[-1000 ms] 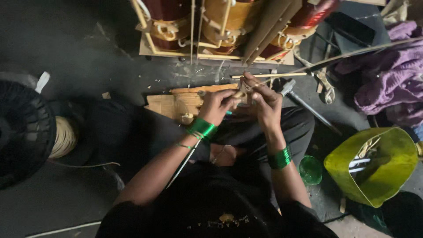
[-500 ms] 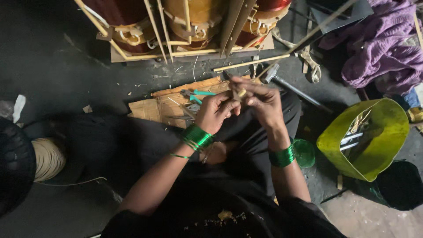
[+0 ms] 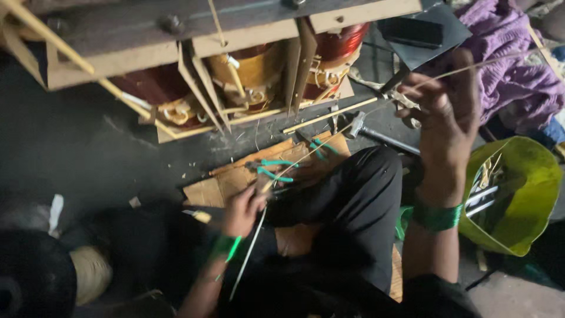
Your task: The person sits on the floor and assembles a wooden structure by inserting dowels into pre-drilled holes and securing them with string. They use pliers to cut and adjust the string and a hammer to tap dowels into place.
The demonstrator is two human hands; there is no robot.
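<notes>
Dark, dusty workshop floor (image 3: 88, 147) carries everything here, with a person seated on it, knees in black trousers. At the floor's far edge stands a wooden-framed winding assembly with copper-red and yellow coils (image 3: 235, 70). Near the middle, a flat piece of brown cardboard (image 3: 223, 185) lies on the floor with green-handled pliers (image 3: 273, 171) on it.

The left hand (image 3: 241, 209), a green bangle at its wrist, is closed around the lower end of a long thin pale strip (image 3: 329, 132), just at the cardboard's near edge. The strip runs taut up and to the right, over a steel hammer (image 3: 365, 129) on the floor, to the right hand (image 3: 444, 112), raised high, whose fingers are curled loosely about its upper part; how firmly it pinches cannot be told. The hands are well apart. Further right sits a yellow-green plastic bag of metal pieces (image 3: 518, 194), with purple cloth (image 3: 512, 76) at the far right corner.

As a judgement: stretched this tight, the strip could snap or slip from the looser hand and whip back, or snag on the pliers.
</notes>
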